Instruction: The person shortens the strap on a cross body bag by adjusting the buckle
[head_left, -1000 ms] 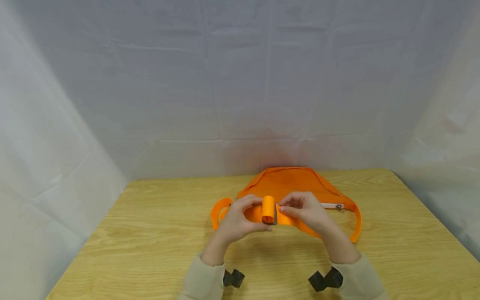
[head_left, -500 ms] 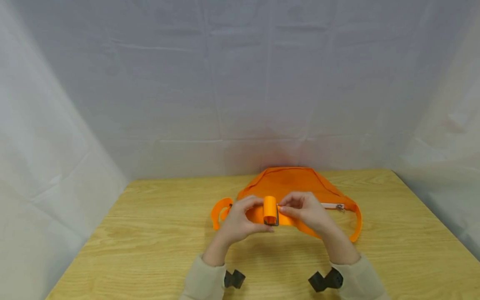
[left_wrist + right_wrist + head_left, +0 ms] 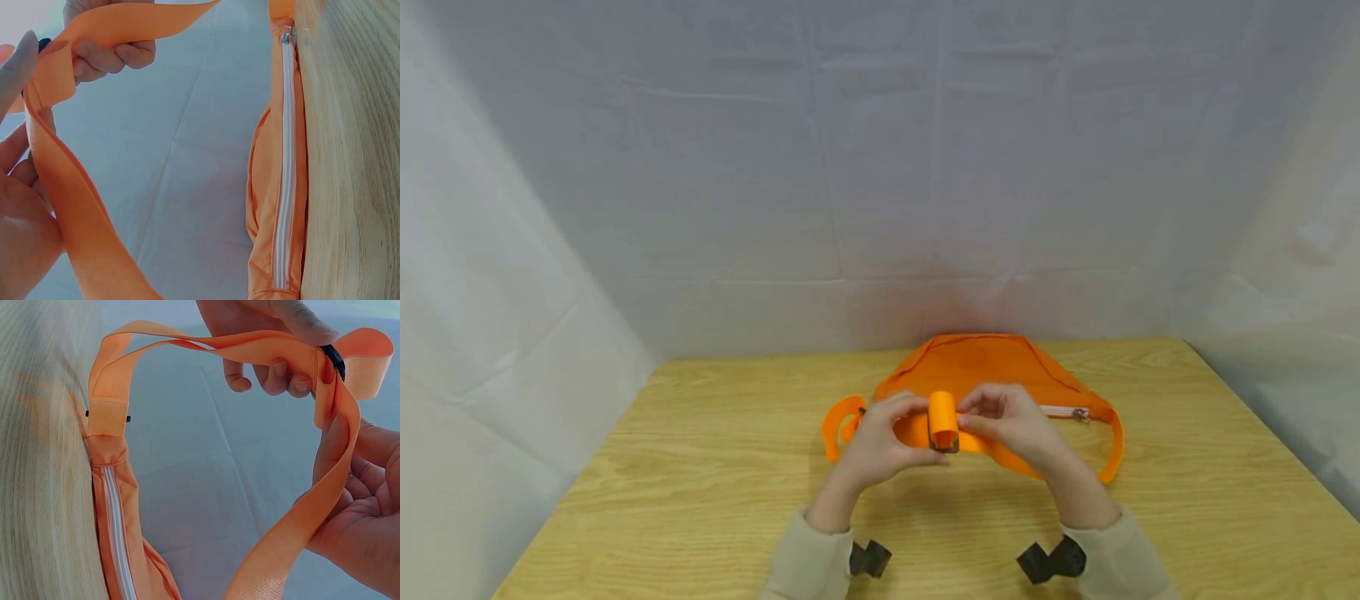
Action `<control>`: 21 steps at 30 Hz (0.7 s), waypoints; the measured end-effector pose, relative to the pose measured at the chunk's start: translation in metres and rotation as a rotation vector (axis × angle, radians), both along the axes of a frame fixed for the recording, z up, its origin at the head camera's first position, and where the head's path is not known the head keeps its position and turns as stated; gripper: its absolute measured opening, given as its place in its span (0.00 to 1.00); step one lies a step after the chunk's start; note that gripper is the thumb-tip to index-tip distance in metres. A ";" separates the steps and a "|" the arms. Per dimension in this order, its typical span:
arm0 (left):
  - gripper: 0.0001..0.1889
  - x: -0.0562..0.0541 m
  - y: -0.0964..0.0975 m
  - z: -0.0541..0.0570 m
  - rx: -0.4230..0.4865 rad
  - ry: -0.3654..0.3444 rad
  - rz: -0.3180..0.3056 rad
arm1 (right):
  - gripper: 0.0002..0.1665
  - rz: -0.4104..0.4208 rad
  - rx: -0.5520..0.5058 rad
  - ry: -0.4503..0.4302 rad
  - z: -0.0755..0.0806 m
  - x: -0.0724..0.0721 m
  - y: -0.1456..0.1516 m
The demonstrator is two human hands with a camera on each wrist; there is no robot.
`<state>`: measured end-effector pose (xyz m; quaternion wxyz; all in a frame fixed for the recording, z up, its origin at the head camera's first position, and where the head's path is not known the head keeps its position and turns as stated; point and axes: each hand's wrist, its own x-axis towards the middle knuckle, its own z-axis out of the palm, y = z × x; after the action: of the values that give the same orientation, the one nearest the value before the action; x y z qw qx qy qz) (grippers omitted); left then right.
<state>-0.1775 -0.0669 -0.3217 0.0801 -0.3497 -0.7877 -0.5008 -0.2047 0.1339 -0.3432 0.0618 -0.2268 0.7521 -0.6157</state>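
Note:
An orange waist bag (image 3: 981,362) lies at the back of the table, its pale zipper (image 3: 285,162) facing forward. Its orange strap (image 3: 294,537) is lifted in front of the bag. A dark slider buckle (image 3: 335,361) sits on the strap, and a loop of webbing (image 3: 943,417) bulges out through it. My left hand (image 3: 883,442) grips the strap at the buckle, thumb below and fingers above. On the other side of the buckle, my right hand (image 3: 1011,423) pinches the strap between thumb and fingers. The fingers partly cover the webbing.
The wooden table (image 3: 700,500) extends on both sides of the bag. A white sheet (image 3: 880,183) hangs behind it. One strap end curls left of the bag, and another bends round its right side. Dark blocks (image 3: 1051,560) are worn at both wrists.
The buckle and the webbing loop have shifted slightly right, towards my right fingers, with my left hand. My right hand and the bag have hardly moved.

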 end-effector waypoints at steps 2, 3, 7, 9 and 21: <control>0.23 0.000 0.000 0.000 -0.003 0.000 0.001 | 0.10 0.001 0.003 -0.005 0.000 0.000 0.000; 0.22 0.000 0.000 0.000 -0.004 0.000 0.000 | 0.10 0.001 0.003 -0.007 0.000 0.000 0.000; 0.23 0.000 0.000 0.000 -0.006 -0.007 -0.001 | 0.09 0.001 0.000 -0.015 -0.001 0.000 0.000; 0.23 0.001 0.000 0.000 -0.004 -0.012 -0.005 | 0.10 0.005 -0.009 -0.025 -0.001 0.000 0.000; 0.23 0.000 0.001 -0.001 -0.006 0.013 -0.016 | 0.12 0.033 -0.044 -0.049 0.001 0.001 -0.001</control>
<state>-0.1774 -0.0659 -0.3224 0.0801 -0.3596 -0.7859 -0.4967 -0.2037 0.1326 -0.3425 0.0854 -0.2253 0.7329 -0.6363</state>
